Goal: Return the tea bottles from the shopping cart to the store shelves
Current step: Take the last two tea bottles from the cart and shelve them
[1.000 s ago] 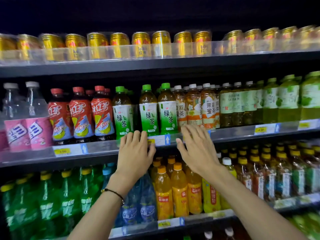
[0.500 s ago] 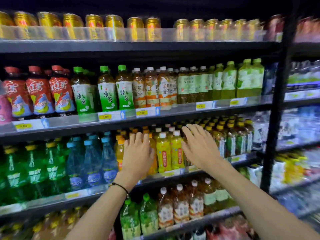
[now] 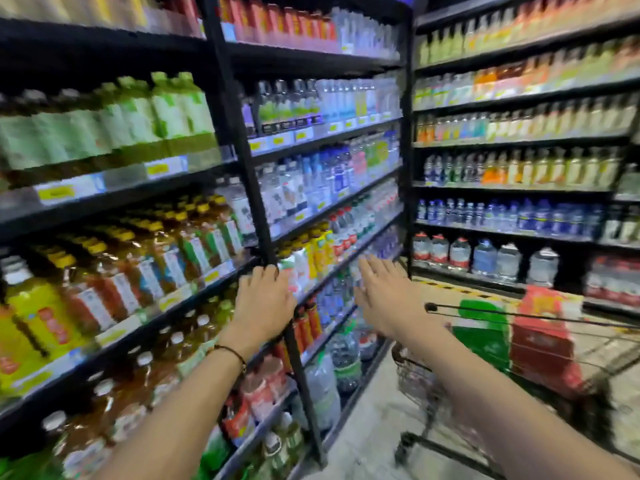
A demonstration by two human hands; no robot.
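Both hands empty, fingers spread flat: left hand [image 3: 261, 301] in front of the black shelf upright [image 3: 263, 216], right hand [image 3: 382, 294] just beside it. Shopping cart [image 3: 512, 344] sits low to the right, so the right hand is nearer; red and green packs show inside, any tea bottles too blurred to tell their axis. Tea shelves [image 3: 114, 199] lie left, next reach likely right and down.

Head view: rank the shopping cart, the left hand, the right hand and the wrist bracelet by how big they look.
1. shopping cart, largest, though partly cut off at the frame edge.
2. left hand and right hand: they look alike, so no ranking between them.
3. wrist bracelet, smallest.
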